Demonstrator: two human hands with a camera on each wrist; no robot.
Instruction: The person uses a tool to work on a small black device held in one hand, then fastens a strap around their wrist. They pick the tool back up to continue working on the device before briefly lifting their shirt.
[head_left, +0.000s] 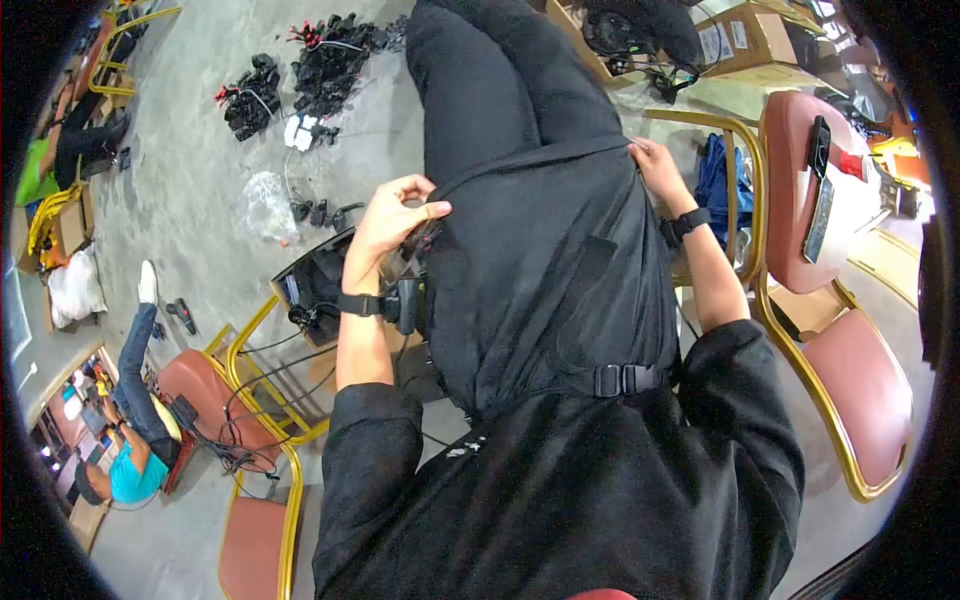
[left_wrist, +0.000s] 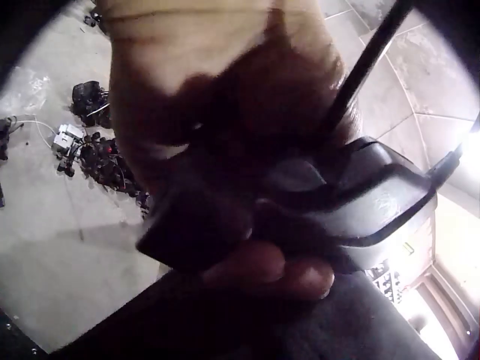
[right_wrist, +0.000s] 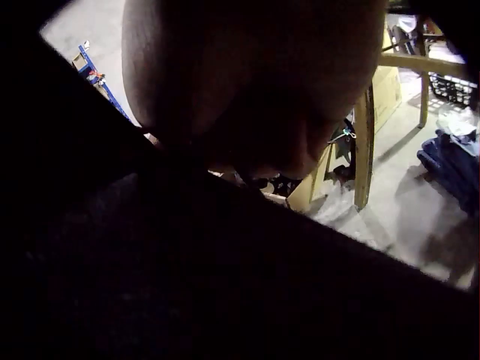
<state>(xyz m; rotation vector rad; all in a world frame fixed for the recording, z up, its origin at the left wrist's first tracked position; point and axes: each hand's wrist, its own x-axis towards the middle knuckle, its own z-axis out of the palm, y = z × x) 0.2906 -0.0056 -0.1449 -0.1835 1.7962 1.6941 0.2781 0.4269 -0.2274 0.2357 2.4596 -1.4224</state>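
Note:
A loose black shirt (head_left: 540, 270) is drawn out wide over the thighs, its hem stretched between both hands. On the left side, my left hand (head_left: 392, 218) has thumb and fingers at the hem's edge and pinches it. A dark plastic device (left_wrist: 367, 202) with a black cord overlaps the palm in the left wrist view; two fingertips (left_wrist: 307, 277) show below it against the dark cloth. My right hand (head_left: 660, 172) pinches the opposite corner of the hem. Dark cloth covers most of the right wrist view and hides those fingertips. A buckled strap (head_left: 625, 380) crosses the shirt at the waist.
Pink-padded chairs (head_left: 860, 400) with gold frames stand on both sides. A phone (head_left: 818, 145) lies on one seat. Black gear (head_left: 330, 75) and a plastic bag (head_left: 268, 205) lie on the floor. Cardboard boxes (head_left: 745, 45) stand ahead; another person (head_left: 135, 465) sits at left.

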